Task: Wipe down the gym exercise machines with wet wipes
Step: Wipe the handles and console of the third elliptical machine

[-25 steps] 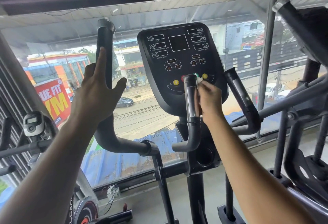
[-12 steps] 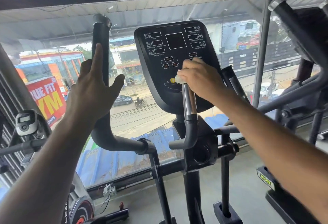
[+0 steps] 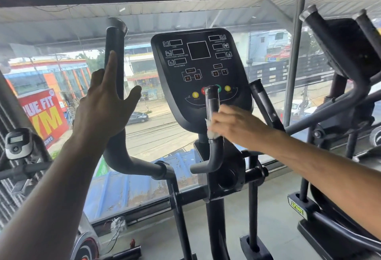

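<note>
The right hand [image 3: 237, 126] is curled around a crumpled white wet wipe [image 3: 212, 132], pressing it against the short upright black-and-chrome inner handle [image 3: 212, 103] that rises in front of the elliptical's console. The wipe sits low on that handle, just above the dark rubber bend, with only a bit of it showing at the fingertips. The left hand [image 3: 105, 105] is spread, fingers straight and thumb out, its palm resting against the tall curved black outer handlebar [image 3: 114, 53] on the machine's left side; it steadies itself there and holds nothing.

Behind the inner handle stands the black shield-shaped control console [image 3: 198, 57], with its dark display panels and a row of yellow, red and green round buttons [image 3: 195, 94] near its lower edge. The matching inner handle on the right side [image 3: 261, 99] leans just past the wiping wrist. A second black exercise machine [image 3: 340, 49] stands close at the right edge of the view, and a small grey-screened unit [image 3: 17, 142] on another frame shows at the left edge.

As for progress, I'd say this is mid-job on one machine: the wipe is working one grip. Nothing on the console, the tall handlebars or the neighbouring machines shows whether they have been wiped; no wet sheen or streaks can be made out. The other machines likely remain.
</note>
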`<action>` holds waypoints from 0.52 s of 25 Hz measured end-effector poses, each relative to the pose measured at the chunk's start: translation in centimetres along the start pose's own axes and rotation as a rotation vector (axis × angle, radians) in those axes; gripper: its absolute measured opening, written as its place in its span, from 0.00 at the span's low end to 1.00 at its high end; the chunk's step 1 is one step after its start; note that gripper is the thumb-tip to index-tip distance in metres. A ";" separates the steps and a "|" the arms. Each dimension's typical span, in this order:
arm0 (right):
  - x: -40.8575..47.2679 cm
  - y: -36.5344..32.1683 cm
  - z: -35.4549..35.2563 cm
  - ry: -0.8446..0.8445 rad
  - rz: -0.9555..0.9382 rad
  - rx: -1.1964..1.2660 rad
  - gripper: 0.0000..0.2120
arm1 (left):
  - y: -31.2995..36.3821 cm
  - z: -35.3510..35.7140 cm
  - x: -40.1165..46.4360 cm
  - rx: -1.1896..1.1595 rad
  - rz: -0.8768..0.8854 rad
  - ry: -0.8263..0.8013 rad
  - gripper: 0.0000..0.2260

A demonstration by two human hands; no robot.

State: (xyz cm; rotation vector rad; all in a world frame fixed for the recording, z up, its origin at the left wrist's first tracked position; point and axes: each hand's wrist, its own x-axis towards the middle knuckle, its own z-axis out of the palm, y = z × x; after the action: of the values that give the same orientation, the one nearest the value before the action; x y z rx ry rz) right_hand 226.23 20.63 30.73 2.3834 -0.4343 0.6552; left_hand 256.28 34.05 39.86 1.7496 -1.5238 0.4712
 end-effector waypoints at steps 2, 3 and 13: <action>1.8 2.6 -0.3 0.119 0.149 0.047 0.07 | 0.0 -0.1 -0.1 0.000 0.000 0.006 0.38; 2.6 3.7 -0.4 0.178 0.261 0.122 0.07 | 0.0 -0.1 -0.1 0.000 0.000 0.007 0.37; -2.3 -6.4 6.8 0.591 1.238 1.389 0.08 | 0.0 0.1 -0.1 -0.007 0.005 0.035 0.37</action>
State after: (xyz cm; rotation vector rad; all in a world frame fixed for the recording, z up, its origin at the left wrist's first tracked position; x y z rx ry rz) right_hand 229.58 21.38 21.77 2.4567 -1.5570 2.8447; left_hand 256.24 34.00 39.74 1.7235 -1.5041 0.4958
